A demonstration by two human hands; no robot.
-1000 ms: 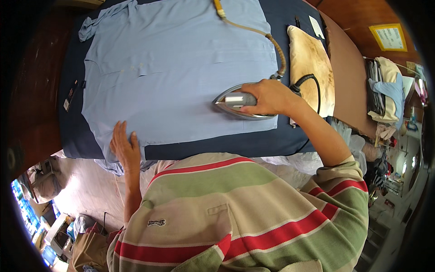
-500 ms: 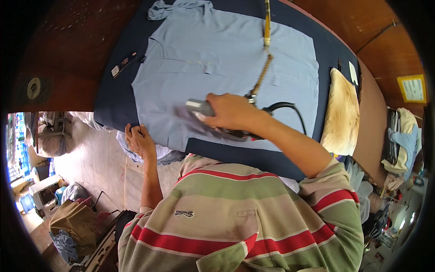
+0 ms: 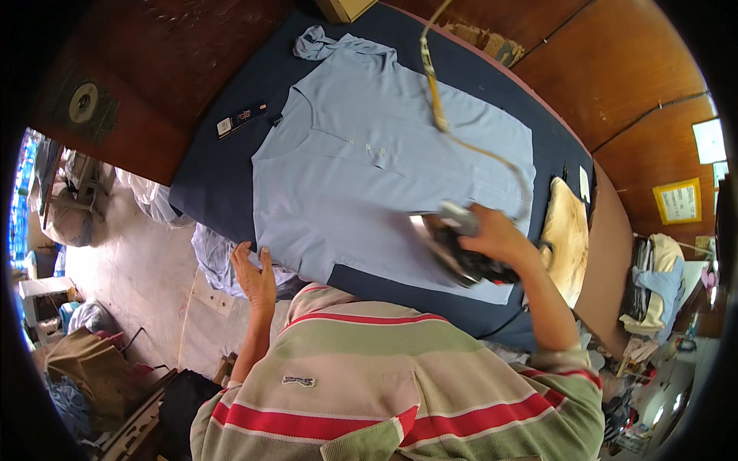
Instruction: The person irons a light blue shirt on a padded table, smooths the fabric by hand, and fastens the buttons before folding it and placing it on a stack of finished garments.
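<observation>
A light blue garment with a buttoned neck placket lies spread on a table covered in dark blue cloth. My right hand is closed round the handle of an electric iron, which is over the garment's near right part and slightly blurred. A cord in a yellowish sleeve hangs over the garment and runs toward the iron. My left hand rests at the table's near left edge, beside the garment's near sleeve. Its thumb and fingers are apart and hold nothing.
On the cloth left of the neckline lies a dark hang tag. A scorched, cream-coloured folded pad lies at the table's right end. Pale crumpled clothes hang below the left edge. Wooden panels stand behind, and folded clothes are at far right.
My right hand has moved the iron to the right across the garment. The left hand stays by the near left edge, its fingers slightly more spread. The whole view has turned a little.
</observation>
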